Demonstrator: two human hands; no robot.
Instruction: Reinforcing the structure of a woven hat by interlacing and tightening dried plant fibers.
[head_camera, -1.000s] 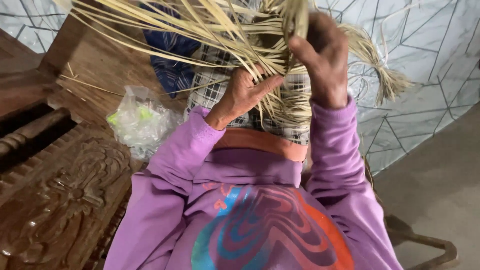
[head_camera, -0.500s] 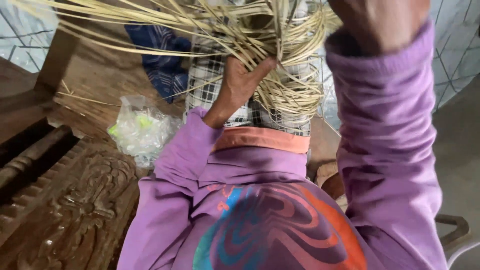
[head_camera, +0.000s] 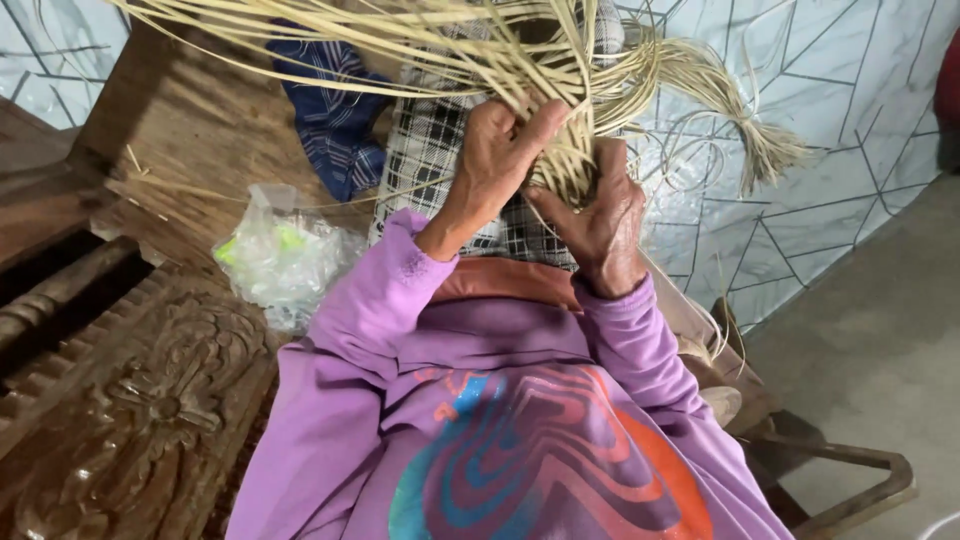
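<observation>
crumpled clear plastic bag (head_camera: 283, 262) on wooden bench, left of purple sleeve, knotted top, yellow-green bits showing through, contents unclear, below blue checked cloth, no labels, signs or screens visible

Head view, close, steeply downward

I sit in what looks like a room at home: a carved dark wooden seat (head_camera: 130, 400) runs beside me, the wall (head_camera: 850, 120) behind is tiled in white with thin geometric lines, and a folded blue checked cloth (head_camera: 330, 120) lies on the wood.
</observation>
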